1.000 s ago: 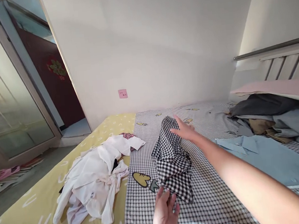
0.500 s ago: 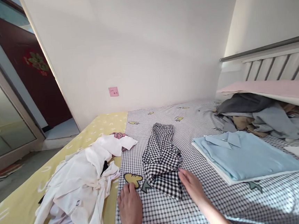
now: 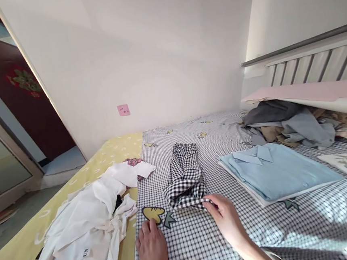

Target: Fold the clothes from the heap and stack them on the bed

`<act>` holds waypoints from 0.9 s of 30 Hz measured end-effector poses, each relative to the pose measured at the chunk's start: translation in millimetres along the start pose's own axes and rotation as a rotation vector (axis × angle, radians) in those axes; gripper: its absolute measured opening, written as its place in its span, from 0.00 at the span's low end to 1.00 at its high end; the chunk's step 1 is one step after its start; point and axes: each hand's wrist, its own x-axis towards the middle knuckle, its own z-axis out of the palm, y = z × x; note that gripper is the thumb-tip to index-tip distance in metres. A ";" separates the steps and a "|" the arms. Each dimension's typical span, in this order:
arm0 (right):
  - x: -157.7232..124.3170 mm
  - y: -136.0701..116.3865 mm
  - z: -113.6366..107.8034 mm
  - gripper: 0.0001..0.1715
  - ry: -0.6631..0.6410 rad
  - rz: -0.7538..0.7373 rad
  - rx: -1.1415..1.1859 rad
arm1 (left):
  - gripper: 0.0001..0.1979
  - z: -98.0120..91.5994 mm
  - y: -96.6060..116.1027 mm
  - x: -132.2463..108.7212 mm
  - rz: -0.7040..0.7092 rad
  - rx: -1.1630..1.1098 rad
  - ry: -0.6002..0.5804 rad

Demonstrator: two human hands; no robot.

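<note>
A black-and-white checked garment (image 3: 186,177) lies crumpled and bunched lengthwise in the middle of the bed. My right hand (image 3: 225,218) pinches its near right corner between thumb and fingers. Its near edge is turned up over the rest of the cloth. To the left of the garment's near end, my left hand (image 3: 152,247) lies palm down on the checked bedsheet (image 3: 191,241), holding nothing. A yellow carrot print shows just beyond its fingertips.
A loose heap of white clothes (image 3: 92,214) lies on the yellow sheet (image 3: 17,257) at left. A folded light-blue collared shirt (image 3: 283,173) lies at right on something white. Behind it, grey and brown clothes (image 3: 308,128) sit under a pink-topped board (image 3: 304,93).
My right hand has taken hold of the checked garment's near corner and folded it up and away from me. The left hand stays on the sheet. My view has shifted slightly right.
</note>
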 end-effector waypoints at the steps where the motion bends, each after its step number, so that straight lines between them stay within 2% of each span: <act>1: -2.1 -5.6 -5.5 0.28 -0.079 -0.010 -0.018 | 0.21 0.6 -0.1 0.2 0.000 0.003 -0.002; 2: -5.2 -7.7 -9.6 0.28 -0.204 0.013 -0.019 | 0.21 1.1 -0.2 0.4 -0.001 0.005 -0.006; 4: -10.7 -0.1 -14.2 0.35 -0.515 0.172 0.046 | 0.21 2.0 -0.6 0.9 -0.010 0.004 -0.012; 5: -11.3 9.0 -15.3 0.38 -0.606 0.284 0.104 | 0.21 2.5 -0.9 1.3 -0.015 0.003 -0.016; 6: -9.6 20.5 -15.9 0.40 -0.611 0.391 0.157 | 0.21 3.0 -1.2 1.7 -0.017 0.000 -0.020; 7: -5.5 33.5 -16.4 0.39 -0.537 0.473 0.186 | 0.21 3.4 -1.4 2.3 -0.018 -0.002 -0.027; 8: 0.9 46.7 -16.6 0.35 -0.409 0.520 0.169 | 0.20 3.5 -1.6 2.9 -0.018 -0.003 -0.035; 10: 18.6 70.4 -16.4 0.22 -0.153 0.546 0.034 | 0.20 2.8 -1.7 4.3 -0.016 -0.003 -0.054; 12: 39.3 86.9 -13.9 0.22 -0.057 0.555 -0.121 | 0.20 1.0 -1.4 5.7 -0.024 -0.002 -0.070; 16: 77.0 98.6 0.8 0.27 -0.064 0.539 -0.290 | 0.20 -2.1 -1.2 7.8 -0.055 -0.017 -0.127; 21: 108.6 93.6 31.0 0.34 -0.102 0.533 -0.409 | 0.20 6.2 -6.5 8.5 -0.066 -0.040 -0.151; 24: 118.7 87.6 43.5 0.29 -0.108 0.494 -0.405 | 0.20 13.9 -9.8 8.5 -0.062 -0.048 -0.147; 27: 121.6 83.1 39.6 0.22 -0.093 0.463 -0.409 | 0.20 17.4 -10.0 7.8 -0.067 -0.038 -0.126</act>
